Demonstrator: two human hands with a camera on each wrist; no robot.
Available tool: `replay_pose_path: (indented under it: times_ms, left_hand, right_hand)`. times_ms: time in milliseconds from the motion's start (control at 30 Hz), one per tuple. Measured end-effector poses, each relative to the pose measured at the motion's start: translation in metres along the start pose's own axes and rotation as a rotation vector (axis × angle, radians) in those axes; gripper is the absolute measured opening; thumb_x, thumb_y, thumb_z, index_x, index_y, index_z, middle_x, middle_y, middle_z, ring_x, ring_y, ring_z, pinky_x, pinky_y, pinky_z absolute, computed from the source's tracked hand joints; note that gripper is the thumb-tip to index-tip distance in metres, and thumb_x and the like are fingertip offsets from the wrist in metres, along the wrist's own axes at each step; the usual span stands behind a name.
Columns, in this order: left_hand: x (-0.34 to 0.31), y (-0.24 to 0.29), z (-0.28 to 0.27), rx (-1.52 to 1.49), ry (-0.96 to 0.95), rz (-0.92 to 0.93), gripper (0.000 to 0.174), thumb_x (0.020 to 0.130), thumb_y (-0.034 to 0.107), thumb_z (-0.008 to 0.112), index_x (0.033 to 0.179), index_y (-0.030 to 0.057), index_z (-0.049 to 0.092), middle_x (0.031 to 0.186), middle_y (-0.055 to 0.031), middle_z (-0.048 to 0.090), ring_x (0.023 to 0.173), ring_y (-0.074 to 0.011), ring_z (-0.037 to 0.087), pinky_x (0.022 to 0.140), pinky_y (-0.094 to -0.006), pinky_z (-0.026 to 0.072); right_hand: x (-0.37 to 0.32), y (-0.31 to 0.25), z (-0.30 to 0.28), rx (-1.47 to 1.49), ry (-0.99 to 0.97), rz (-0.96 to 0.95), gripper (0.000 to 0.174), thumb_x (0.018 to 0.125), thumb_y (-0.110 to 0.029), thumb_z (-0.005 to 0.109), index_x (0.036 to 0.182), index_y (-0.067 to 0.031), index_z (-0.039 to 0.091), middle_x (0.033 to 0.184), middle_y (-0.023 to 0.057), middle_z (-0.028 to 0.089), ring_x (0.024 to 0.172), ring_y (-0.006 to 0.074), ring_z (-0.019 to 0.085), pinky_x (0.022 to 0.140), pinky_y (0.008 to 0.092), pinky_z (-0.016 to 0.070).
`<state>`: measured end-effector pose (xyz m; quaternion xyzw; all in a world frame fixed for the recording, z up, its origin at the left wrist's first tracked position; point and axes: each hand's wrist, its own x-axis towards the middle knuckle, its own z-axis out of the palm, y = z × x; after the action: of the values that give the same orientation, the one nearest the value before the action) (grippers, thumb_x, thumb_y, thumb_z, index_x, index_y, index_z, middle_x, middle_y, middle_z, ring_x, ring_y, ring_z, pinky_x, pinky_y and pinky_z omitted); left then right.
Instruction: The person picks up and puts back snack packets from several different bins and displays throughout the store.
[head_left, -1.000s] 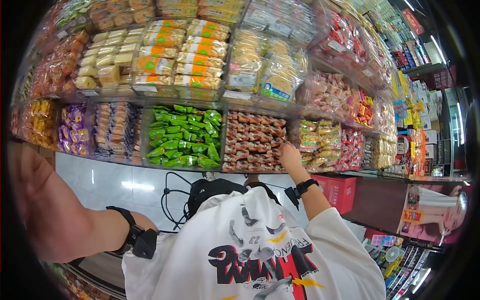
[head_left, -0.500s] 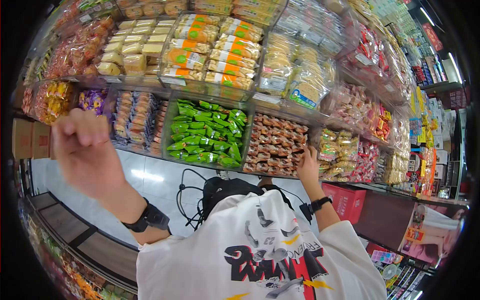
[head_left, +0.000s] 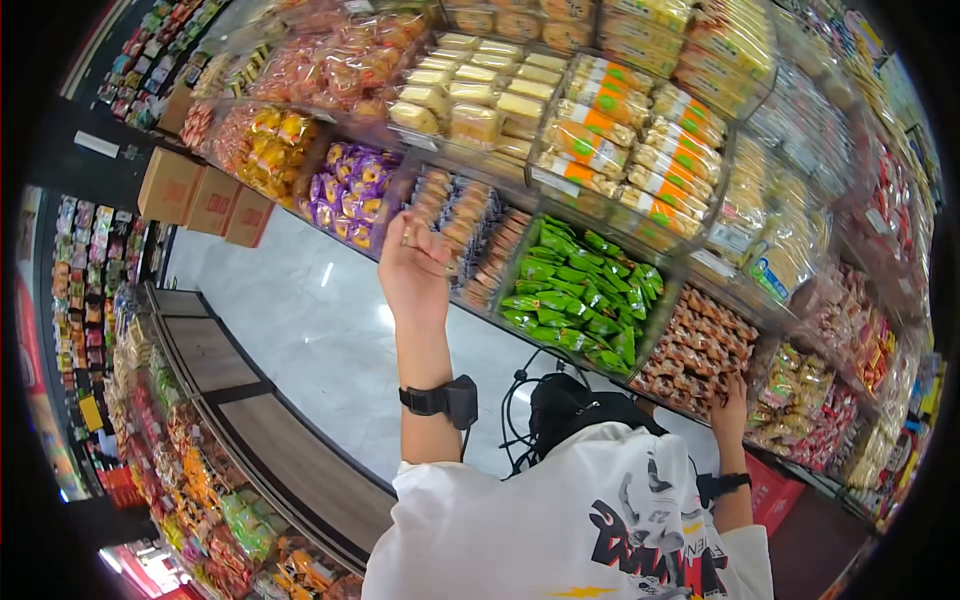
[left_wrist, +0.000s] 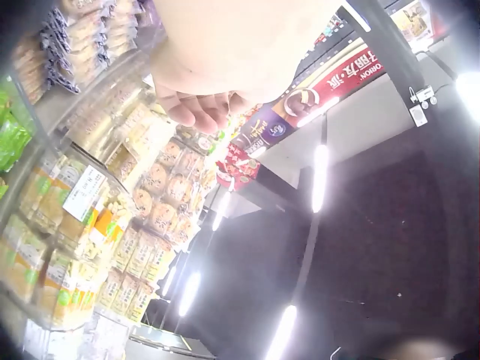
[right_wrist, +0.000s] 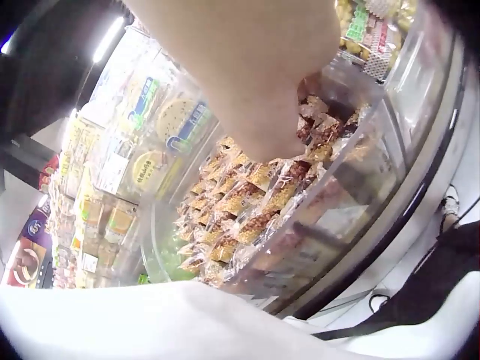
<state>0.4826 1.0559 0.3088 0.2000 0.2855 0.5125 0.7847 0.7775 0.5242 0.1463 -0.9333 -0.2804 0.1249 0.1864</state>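
My left hand [head_left: 415, 275] is raised in front of the lower bins in the head view, fingers loosely bent, with nothing held. Behind its fingertips are the blue-edged biscuit packs [head_left: 468, 222], with purple packets [head_left: 350, 190] just left of it. The left wrist view shows the bent fingers [left_wrist: 196, 112] from below. My right hand [head_left: 729, 408] reaches over the right side of a clear bin of brown wrapped snacks [head_left: 697, 345]. In the right wrist view its fingers are hidden behind the hand, among the snacks [right_wrist: 259, 191]; I cannot tell whether they grip one.
Green packets [head_left: 580, 290] fill the bin left of the brown snacks. An upper tier holds orange-banded packs [head_left: 600, 120]. Brown cartons [head_left: 205, 200] stand at the left end. Behind me runs another stocked shelf [head_left: 215, 455], and a red box [head_left: 775, 495] sits below the bins.
The head view has turned left, so the bins appear farther right. My left hand has come from the far left edge to the biscuit bins. The right hand stays at the brown snacks.
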Motion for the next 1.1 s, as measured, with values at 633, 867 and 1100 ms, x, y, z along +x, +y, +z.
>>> replay_pose_path:
  times_ms: [633,867,1100]
  left_hand:
    - [-0.020,-0.105,0.110,1.941,-1.179,0.584,0.054,0.096,0.027,0.072,0.145,0.0105,0.054,0.150,-0.0156,0.050,0.140,-0.0365,0.048,0.112,-0.0501,0.0444]
    - [-0.012,-0.177,0.140,2.185,-1.307,0.792,0.096,0.086,0.046,0.081,0.162,0.0137,0.033,0.170,-0.0215,0.021,0.157,-0.0420,0.019,0.124,-0.0606,0.0248]
    - [-0.017,-0.196,0.129,2.269,-1.245,0.782,0.107,0.082,0.048,0.084,0.164,0.0113,0.027,0.171,-0.0245,0.015,0.159,-0.0427,0.012,0.125,-0.0654,0.0163]
  right_hand:
    - [0.095,-0.113,-0.104,0.143,0.263,-0.305,0.023,0.092,-0.003,0.066,0.115,-0.0005,0.069,0.120,0.0168,0.069,0.109,0.0400,0.065,0.094,0.0453,0.0533]
    - [0.118,-0.112,-0.124,0.053,0.358,-0.368,0.028,0.091,-0.003,0.066,0.119,-0.0024,0.067,0.118,0.0152,0.065,0.113,0.0375,0.060,0.099,0.0473,0.0490]
    - [0.121,-0.074,-0.127,-0.006,0.346,-0.356,0.042,0.088,-0.007,0.070,0.129,-0.0058,0.061,0.134,0.0141,0.060,0.127,0.0376,0.054,0.114,0.0536,0.0383]
